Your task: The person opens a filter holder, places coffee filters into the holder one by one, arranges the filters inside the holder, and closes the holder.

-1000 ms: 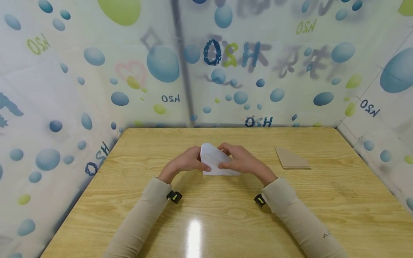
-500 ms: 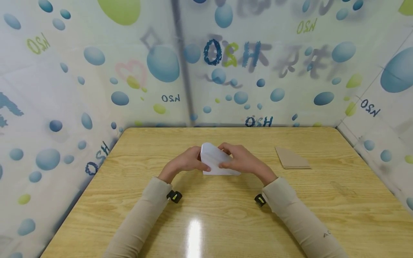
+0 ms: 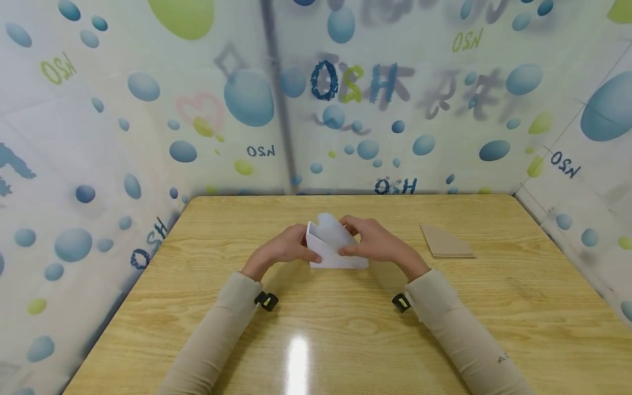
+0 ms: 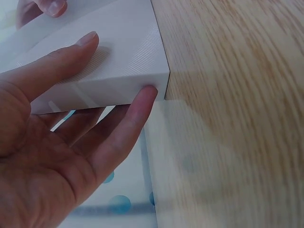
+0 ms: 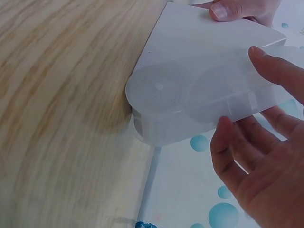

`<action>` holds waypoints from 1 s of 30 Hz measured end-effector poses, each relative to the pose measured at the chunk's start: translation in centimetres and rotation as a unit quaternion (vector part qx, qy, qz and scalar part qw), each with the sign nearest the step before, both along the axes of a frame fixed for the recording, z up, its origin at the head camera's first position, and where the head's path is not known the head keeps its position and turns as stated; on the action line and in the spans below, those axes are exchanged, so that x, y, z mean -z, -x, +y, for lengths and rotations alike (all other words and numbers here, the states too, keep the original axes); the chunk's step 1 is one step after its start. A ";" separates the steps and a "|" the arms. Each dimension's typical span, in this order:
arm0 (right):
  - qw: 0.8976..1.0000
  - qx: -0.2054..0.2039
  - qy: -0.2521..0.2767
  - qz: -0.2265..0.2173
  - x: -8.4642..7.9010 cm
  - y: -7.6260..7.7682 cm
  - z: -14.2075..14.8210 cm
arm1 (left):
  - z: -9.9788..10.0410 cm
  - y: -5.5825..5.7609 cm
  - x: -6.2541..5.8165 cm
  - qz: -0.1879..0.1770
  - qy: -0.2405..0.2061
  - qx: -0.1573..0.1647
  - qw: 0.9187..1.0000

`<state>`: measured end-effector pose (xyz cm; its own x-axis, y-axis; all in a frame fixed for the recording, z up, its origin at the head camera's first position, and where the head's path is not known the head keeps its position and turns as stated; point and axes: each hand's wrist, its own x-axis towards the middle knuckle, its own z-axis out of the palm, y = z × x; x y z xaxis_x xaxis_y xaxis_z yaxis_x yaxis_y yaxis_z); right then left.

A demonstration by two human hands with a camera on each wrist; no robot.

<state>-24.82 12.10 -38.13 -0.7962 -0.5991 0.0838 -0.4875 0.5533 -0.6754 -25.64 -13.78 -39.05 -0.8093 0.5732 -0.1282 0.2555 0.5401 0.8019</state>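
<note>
Just beyond the table's middle, my left hand (image 3: 288, 244) grips the left end of a white box (image 3: 327, 257), which has a slanted open edge. In the left wrist view the thumb lies on the box's broad face (image 4: 128, 45) and the fingers on its narrow side. A translucent, round-ended plastic case (image 3: 332, 229) juts partly out of the box. My right hand (image 3: 373, 244) holds this case at the right. The right wrist view has the case's rounded end (image 5: 159, 95) near the table, between thumb and fingers on one side and the box beyond. What the case contains is unclear.
A flat brown cardboard piece (image 3: 446, 243), seemingly folded or stacked, lies on the wooden table (image 3: 345, 340) to the right. Patterned curtains (image 3: 424, 109) hang behind and at both sides of the table. Dark wrist cameras (image 3: 267, 301) sit at the cuffs.
The right hand has shifted slightly right and up, and the translucent case has moved partly out of the white box, baring the box's opening at the left. The left hand stays in place.
</note>
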 end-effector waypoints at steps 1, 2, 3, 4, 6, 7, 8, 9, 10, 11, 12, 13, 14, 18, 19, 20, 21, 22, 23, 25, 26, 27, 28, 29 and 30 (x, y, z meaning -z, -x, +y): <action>1.000 0.000 0.000 -0.002 -0.1 0.0 0.1 | 0.0 0.0 0.0 0.001 0.000 -0.001 1.000; 1.000 -0.004 0.001 -0.001 -0.1 0.0 0.1 | 0.0 0.0 0.0 0.002 -0.001 0.000 1.000; 1.000 -0.006 0.001 -0.001 -0.2 0.0 0.2 | 0.0 0.0 0.0 0.003 -0.001 0.000 1.000; 1.000 -0.009 0.002 -0.002 -0.2 0.1 0.3 | 0.0 0.0 0.0 0.001 -0.003 0.001 1.000; 1.000 -0.013 0.004 -0.003 -0.3 0.1 0.5 | 0.0 -0.1 0.0 -0.002 -0.004 0.003 1.000; 1.000 -0.017 0.005 -0.003 -0.3 0.1 0.6 | 0.0 -0.1 -0.1 -0.003 -0.004 0.003 1.000; 1.000 -0.018 0.006 -0.004 -0.3 0.1 0.6 | -0.1 -0.2 -0.1 -0.005 -0.004 0.004 1.000; 1.000 -0.019 0.007 -0.006 -0.3 0.1 0.7 | -0.1 -0.1 0.0 -0.006 -0.004 0.005 1.000; 1.000 -0.019 0.008 -0.008 -0.4 0.1 0.8 | -0.1 -0.1 0.0 -0.007 -0.005 0.006 1.000; 1.000 -0.020 0.008 -0.009 -0.4 0.1 0.8 | -0.1 -0.1 0.0 -0.008 -0.004 0.005 1.000; 1.000 -0.020 0.008 -0.010 -0.4 0.1 0.9 | -0.1 -0.1 0.0 -0.008 -0.004 0.006 1.000; 1.000 -0.020 0.007 -0.010 -0.5 0.1 0.9 | -0.1 -0.1 0.0 -0.009 -0.004 0.005 1.000; 1.000 -0.019 0.007 -0.011 -0.5 0.1 1.0 | -0.1 -0.1 0.1 -0.009 -0.006 0.005 1.000; 1.000 -0.022 0.010 -0.016 -0.7 0.2 1.3 | -0.1 -0.1 0.0 -0.011 -0.008 0.005 1.000; 1.000 -0.024 0.012 -0.016 -0.8 0.3 1.5 | -0.1 0.0 0.0 -0.010 -0.009 0.006 1.000; 0.999 -0.026 0.014 -0.016 -0.9 0.3 1.6 | -0.1 -0.1 0.0 -0.010 -0.010 0.007 1.000; 0.999 -0.027 0.016 -0.017 -1.0 0.3 1.8 | -0.1 -0.1 0.0 -0.010 -0.010 0.007 1.000; 0.999 -0.027 0.018 -0.016 -1.0 0.4 1.9 | -0.1 -0.1 -0.1 -0.009 -0.010 0.008 1.000; 0.999 -0.027 0.018 -0.015 -1.1 0.3 2.0 | -0.1 -0.1 -0.1 -0.008 -0.011 0.008 1.000; 0.999 -0.027 0.019 -0.015 -1.2 0.4 2.3 | -0.1 -0.1 -0.1 -0.006 -0.010 0.009 1.000; 0.999 -0.027 0.018 -0.016 -1.3 0.4 2.4 | -0.1 -0.1 -0.1 -0.007 -0.010 0.007 1.000; 0.999 -0.028 0.016 -0.015 -1.3 0.5 2.5 | -0.1 -0.2 -0.1 -0.007 -0.009 0.006 1.000; 0.999 -0.029 0.014 -0.016 -1.4 0.5 2.5 | -0.1 -0.2 -0.1 -0.007 -0.008 0.005 1.000; 0.999 -0.030 0.013 -0.017 -1.4 0.5 2.6 | -0.1 -0.2 -0.1 -0.007 -0.008 0.004 1.000; 0.999 -0.031 0.012 -0.019 -1.5 0.5 2.7 | -0.1 -0.2 -0.1 -0.008 -0.007 0.003 1.000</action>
<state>-25.29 14.84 -36.62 -0.7610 -0.6451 0.0689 -0.4932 0.5062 -0.7075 -25.44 -13.92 -38.98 -0.8037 0.5801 -0.1327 0.2459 0.5269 0.8136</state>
